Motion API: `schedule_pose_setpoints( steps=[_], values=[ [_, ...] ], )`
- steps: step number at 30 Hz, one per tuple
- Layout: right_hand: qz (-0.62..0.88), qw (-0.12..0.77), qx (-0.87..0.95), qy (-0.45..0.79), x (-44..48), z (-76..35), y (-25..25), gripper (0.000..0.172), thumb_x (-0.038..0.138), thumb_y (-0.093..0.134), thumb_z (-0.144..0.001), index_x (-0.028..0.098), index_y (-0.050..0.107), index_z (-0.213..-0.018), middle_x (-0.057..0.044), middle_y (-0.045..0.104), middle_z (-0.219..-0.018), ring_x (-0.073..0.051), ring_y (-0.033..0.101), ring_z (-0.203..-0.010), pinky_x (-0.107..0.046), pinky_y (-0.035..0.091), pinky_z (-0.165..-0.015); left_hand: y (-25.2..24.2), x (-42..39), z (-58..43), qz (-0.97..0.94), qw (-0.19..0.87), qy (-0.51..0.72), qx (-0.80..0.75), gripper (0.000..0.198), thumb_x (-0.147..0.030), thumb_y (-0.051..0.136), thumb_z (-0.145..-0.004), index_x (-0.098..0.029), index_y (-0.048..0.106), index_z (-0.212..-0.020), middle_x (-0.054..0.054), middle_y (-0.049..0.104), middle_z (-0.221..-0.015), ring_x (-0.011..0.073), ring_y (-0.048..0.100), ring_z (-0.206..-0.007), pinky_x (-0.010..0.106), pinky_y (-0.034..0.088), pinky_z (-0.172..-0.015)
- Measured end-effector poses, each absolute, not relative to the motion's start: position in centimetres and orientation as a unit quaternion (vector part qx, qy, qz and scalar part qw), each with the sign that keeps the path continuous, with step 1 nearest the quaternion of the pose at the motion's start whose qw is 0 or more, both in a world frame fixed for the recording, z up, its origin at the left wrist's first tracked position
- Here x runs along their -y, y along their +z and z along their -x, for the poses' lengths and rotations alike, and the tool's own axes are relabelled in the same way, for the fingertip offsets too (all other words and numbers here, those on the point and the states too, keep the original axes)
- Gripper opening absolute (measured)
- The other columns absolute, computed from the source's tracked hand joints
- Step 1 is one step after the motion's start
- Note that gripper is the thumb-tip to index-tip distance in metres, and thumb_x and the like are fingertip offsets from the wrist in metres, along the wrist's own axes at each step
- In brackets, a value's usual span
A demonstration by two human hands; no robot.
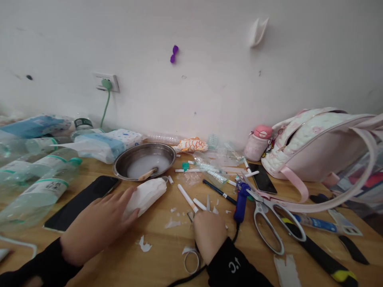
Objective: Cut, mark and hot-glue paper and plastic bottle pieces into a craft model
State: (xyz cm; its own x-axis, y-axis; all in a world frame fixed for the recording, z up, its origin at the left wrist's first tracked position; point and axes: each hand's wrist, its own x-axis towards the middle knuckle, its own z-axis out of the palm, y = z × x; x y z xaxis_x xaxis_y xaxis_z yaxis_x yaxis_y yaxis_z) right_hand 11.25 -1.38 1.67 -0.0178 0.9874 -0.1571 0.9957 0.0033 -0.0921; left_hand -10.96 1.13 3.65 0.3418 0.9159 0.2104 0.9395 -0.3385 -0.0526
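Observation:
My left hand [103, 217] grips a white paper-wrapped bundle [149, 195], fingers over its far side and thumb on the near side. It lies tilted just in front of a steel bowl [119, 171] of cloudy liquid, with a brush [148, 174] in it. My right hand [210, 229] is curled low over the table, fingertips hidden beneath it. A pointed grey blade [208, 202] shows just beyond the knuckles. What the fingers hold is hidden. White sticks [187, 198] and torn paper scraps [145, 244] lie around. By the right wrist is a small ring [192, 262].
To the right are a blue glue gun [240, 205], large scissors [265, 215] and a yellow-black cutter [326, 257]. A pink backpack [317, 147] and pink bottle [257, 143] stand behind. Plastic bottles [54, 191] and a phone [80, 201] lie left. A painted fish [193, 144] sits near the wall.

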Motion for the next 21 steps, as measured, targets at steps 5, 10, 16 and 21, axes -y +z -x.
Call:
schedule_pose_setpoints(
  steps=[5, 10, 16, 21],
  values=[
    [-0.695, 0.016, -0.712, -0.098, 1.9, -11.7, 2.6, 0.021, 0.018, 0.049, -0.082, 0.01, 0.069, -0.085, -0.014, 0.072, -0.079, -0.025, 0.068, -0.072, -0.034, 0.053, -0.059, 3.6, -0.7, 11.4, 0.865, 0.133, -0.032, 0.483, 0.033, -0.027, 0.039, -0.085, -0.012, 0.059, -0.107, 0.014, 0.063, -0.111, 0.0276, 0.058, -0.097, 0.04, 0.04, -0.083],
    [-0.702, -0.031, -0.704, -0.104, 2.3, -11.8, 2.0, 0.023, 0.015, 0.047, -0.078, 0.01, 0.069, -0.085, -0.016, 0.072, -0.076, -0.029, 0.068, -0.069, -0.035, 0.051, -0.056, 3.1, -0.4, 12.1, 0.884, 0.166, -0.036, 0.435, 0.029, -0.027, 0.045, -0.082, -0.017, 0.062, -0.103, 0.009, 0.066, -0.109, 0.0291, 0.058, -0.094, 0.043, 0.035, -0.083],
    [-0.703, -0.114, -0.684, -0.159, 2.7, -11.9, 1.4, 0.02, 0.016, 0.049, -0.076, 0.012, 0.068, -0.073, -0.016, 0.071, -0.071, -0.03, 0.066, -0.068, -0.034, 0.045, -0.056, 2.3, 0.4, 12.7, 0.873, 0.165, -0.083, 0.452, 0.056, -0.045, 0.06, -0.069, -0.019, 0.052, -0.119, 0.014, 0.056, -0.123, 0.0331, 0.052, -0.103, 0.048, 0.031, -0.09],
    [-0.654, -0.244, -0.643, -0.315, 3.6, -12.4, 2.4, 0.019, 0.029, 0.05, -0.079, 0.017, 0.064, -0.074, -0.001, 0.064, -0.06, -0.014, 0.057, -0.056, -0.022, 0.038, -0.05, 3.2, 2.9, 9.7, 0.849, -0.07, -0.201, 0.483, 0.048, -0.042, 0.056, -0.073, -0.035, 0.046, -0.119, 0.003, 0.035, -0.14, 0.0302, 0.039, -0.12, 0.045, 0.033, -0.097]
  ],
)
